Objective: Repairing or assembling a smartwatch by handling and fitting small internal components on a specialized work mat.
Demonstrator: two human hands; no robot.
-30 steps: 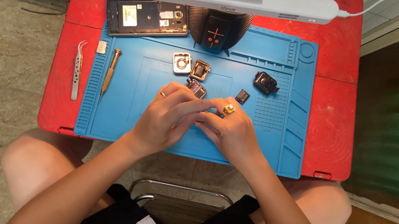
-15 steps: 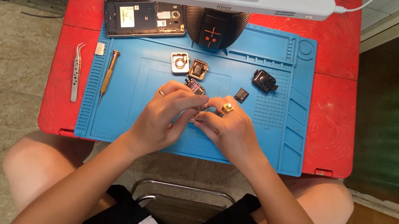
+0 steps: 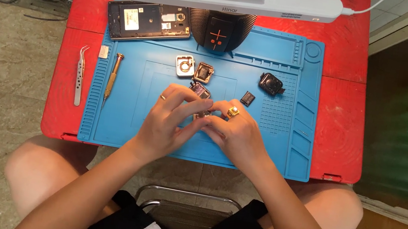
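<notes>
One small metal part [image 3: 202, 114], mostly hidden so its long axis is unclear, sits pinched between the left hand [image 3: 172, 120] and right hand [image 3: 234, 134] at the middle of the blue mat [image 3: 264, 153]. Beyond it lie two square casings [image 3: 194, 69], two dark modules [image 3: 261, 88], one screwdriver [image 3: 112, 77], one pair of tweezers [image 3: 79, 75] and one opened phone [image 3: 149, 21].

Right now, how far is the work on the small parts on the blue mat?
Done: an opened phone lies at the mat's top left, and several small square parts lie loose on the blue mat. In hand: the left hand and right hand pinch one small part between them. Left: tweezers and screwdriver lie untouched.
</notes>
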